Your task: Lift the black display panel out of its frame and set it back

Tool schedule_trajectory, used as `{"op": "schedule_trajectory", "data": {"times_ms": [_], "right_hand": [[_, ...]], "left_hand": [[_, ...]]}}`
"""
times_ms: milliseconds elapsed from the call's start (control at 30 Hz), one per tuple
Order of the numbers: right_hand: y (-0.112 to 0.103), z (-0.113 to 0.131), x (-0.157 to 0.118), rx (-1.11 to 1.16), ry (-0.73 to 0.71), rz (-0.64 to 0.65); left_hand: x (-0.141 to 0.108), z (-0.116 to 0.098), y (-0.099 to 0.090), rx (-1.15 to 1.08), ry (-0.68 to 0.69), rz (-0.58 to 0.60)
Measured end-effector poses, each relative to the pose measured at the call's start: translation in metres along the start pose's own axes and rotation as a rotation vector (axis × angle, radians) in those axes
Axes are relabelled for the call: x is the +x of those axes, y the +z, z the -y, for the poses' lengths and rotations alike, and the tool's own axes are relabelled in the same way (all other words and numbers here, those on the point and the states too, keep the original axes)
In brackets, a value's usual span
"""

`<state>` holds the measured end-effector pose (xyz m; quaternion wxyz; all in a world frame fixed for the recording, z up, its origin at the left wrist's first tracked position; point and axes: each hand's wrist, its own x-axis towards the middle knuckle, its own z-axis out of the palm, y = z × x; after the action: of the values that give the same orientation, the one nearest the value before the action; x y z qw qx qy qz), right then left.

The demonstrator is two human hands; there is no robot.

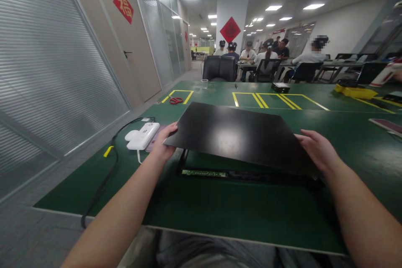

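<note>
A thin black screen panel (232, 134) with a glossy light reflection on its face is held tilted above the table. My left hand (166, 139) grips its left edge, fingers closed round it. At the right edge, my right hand (317, 148) supports the panel, its fingers partly hidden by it. Beneath lies a black frame (266, 178), partly covered by the panel. A green circuit board strip (204, 173) runs along the frame's near side.
The green table (238, 209) carries red-handled scissors (176, 100), a white device (143, 136) with a black cable (116, 157), a clear cup (204, 83), a black box (280, 88) and a yellow tray (354, 91). Several people sit at tables further back.
</note>
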<state>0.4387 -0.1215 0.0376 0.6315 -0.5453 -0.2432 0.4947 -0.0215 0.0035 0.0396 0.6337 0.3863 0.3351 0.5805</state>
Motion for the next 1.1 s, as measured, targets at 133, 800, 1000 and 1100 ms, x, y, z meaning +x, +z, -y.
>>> {"op": "schedule_trajectory", "data": {"times_ms": [133, 800, 1000, 1100], "right_hand": [[0.002, 0.001, 0.001, -0.084, 0.164, -0.035], [-0.006, 0.0, 0.015, -0.353, 0.106, -0.275], [-0.007, -0.004, 0.017, -0.477, 0.054, -0.31], [-0.008, -0.006, 0.02, -0.512, 0.03, -0.31]], "left_hand": [[-0.001, 0.001, 0.0, -0.001, 0.065, -0.076], [-0.004, 0.024, 0.006, 0.152, -0.023, -0.104], [-0.005, 0.024, 0.006, 0.18, -0.05, -0.026], [-0.004, 0.025, 0.004, 0.197, -0.062, -0.014]]}}
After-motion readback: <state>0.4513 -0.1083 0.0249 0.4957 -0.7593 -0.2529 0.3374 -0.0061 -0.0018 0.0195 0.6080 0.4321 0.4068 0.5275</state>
